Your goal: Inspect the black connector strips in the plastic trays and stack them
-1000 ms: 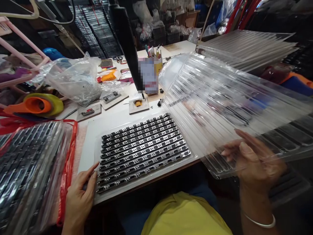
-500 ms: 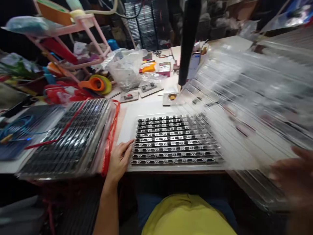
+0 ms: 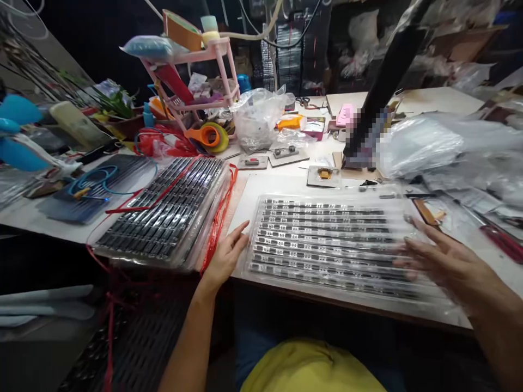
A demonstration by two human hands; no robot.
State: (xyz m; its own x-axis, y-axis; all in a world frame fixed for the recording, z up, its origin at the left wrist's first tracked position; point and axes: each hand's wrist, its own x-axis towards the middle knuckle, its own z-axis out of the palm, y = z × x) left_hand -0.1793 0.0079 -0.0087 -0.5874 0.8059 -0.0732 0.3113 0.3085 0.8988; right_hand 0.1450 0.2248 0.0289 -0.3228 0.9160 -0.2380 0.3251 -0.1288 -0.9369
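A clear ribbed plastic tray (image 3: 322,245) lies in front of me, with rows of small dark and silver parts showing through a clear plastic layer on top. My left hand (image 3: 227,251) rests at the left edge of this tray, index finger stretched out and thumb apart. Over its right end is my right hand (image 3: 439,253), fingers spread above or on the clear plastic; slight blur hides the exact contact. To the left stands a stack of filled trays (image 3: 163,209), bound with red ribbon (image 3: 218,223).
A pink rack (image 3: 192,60) with tape rolls and bags stands at the back left. Behind the tray are a plastic bag of parts (image 3: 259,120) and small blocks (image 3: 324,175). A black post (image 3: 382,81) leans there. Plastic bags (image 3: 441,141) and red-handled pliers (image 3: 502,242) lie right.
The clear plastic, lifted and blurred at the right before, now lies across the rows of parts. My right hand has come in toward the tray. The view has swung left.
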